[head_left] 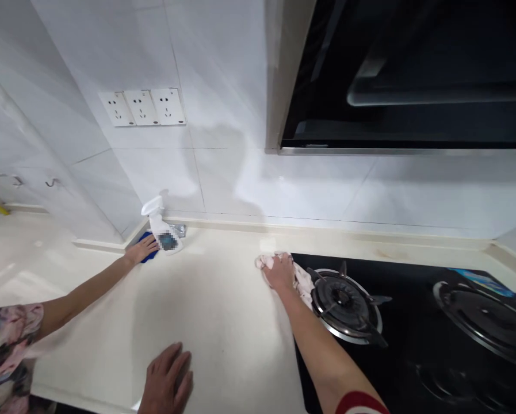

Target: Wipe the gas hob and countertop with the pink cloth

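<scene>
My right hand point(279, 273) is closed over a pale pinkish cloth point(303, 284), pressing it down where the white countertop point(227, 322) meets the left edge of the black gas stove point(396, 362). Part of the cloth hangs out to the right, close to the left burner point(344, 305). Low in the view, my left hand point(167, 379) is over the counter near its front edge. Its fingers are slightly bent and a little apart, and it holds nothing.
Another person's hand point(142, 250) reaches from the left and rests on a blue cloth point(149, 253) beside a white spray bottle point(158, 227) in the corner. A dark range hood point(408, 115) overhangs the stove. Wall sockets point(142, 108) sit above the counter.
</scene>
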### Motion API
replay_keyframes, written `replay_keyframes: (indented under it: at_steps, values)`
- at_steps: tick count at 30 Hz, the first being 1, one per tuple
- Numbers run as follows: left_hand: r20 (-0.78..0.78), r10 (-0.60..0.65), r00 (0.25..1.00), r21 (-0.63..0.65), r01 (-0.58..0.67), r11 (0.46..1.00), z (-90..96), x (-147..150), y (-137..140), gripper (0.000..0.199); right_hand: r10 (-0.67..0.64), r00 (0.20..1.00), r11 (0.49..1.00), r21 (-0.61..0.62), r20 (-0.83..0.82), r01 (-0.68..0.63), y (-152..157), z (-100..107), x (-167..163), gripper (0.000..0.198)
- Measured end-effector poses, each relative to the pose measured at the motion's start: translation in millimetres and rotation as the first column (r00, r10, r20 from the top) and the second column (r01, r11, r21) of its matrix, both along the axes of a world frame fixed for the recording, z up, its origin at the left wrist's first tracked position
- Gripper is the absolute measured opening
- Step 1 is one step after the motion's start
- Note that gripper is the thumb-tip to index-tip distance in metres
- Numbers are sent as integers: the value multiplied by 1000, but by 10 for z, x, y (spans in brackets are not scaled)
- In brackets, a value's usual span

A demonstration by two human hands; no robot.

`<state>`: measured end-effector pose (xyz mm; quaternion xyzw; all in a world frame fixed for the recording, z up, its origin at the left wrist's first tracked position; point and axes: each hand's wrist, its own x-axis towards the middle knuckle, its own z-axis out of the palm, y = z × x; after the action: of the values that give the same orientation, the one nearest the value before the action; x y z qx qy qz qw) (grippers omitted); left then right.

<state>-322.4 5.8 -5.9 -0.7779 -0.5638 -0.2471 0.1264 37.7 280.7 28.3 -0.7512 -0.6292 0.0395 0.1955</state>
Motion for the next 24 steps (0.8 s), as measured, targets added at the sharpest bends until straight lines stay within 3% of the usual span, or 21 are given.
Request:
replay_keyframes:
  at_steps: [4, 9, 13, 17, 21, 24]
  values:
    - [11, 16, 1000, -50, -15, 999, 41, 18, -34, 33, 54, 999, 998, 20, -2, -54, 242, 5, 100, 57]
    - [20, 30, 999, -112, -28, 993, 103, 33, -57, 32, 65, 998, 996, 65, 21, -66, -42, -62, -25, 52]
    - [26, 34, 999, -120, -31, 992, 124, 39, -48, 31, 76, 996, 991, 108, 53, -81, -642, -141, -213, 48]
    - [21, 28, 999, -108, -26, 994, 108, 26, -23, 29, 144, 987, 981, 120, 75, -153, -1500, -156, -239, 45]
    - [28, 24, 999, -96, -21, 995, 62, -14, 8, 30, 311, 947, 943, 96, 76, -317, -2358, -133, -29, 42]
    - [31, 39, 999, -128, -35, 991, 27, -41, 36, 31, 362, 930, 927, 80, 59, -365, -2735, -168, 359, 45]
